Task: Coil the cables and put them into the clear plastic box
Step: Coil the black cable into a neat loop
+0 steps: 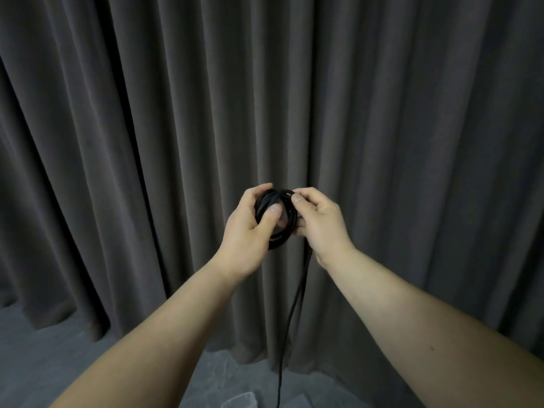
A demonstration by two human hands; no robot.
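Note:
A black cable [278, 240] is wound into a small coil held up in front of me at chest height. My left hand [250, 228] grips the coil's left side, thumb across the front of the loops. My right hand [319, 222] pinches the coil's top right edge between thumb and fingers. A loose length of the same cable hangs from under my right hand straight down to the bottom edge of the view. A corner of the clear plastic box [240, 401] shows at the bottom edge, between my forearms.
Dark grey pleated curtains [147, 142] fill the whole background close in front. A grey stone-patterned floor [44, 357] lies below them at the lower left.

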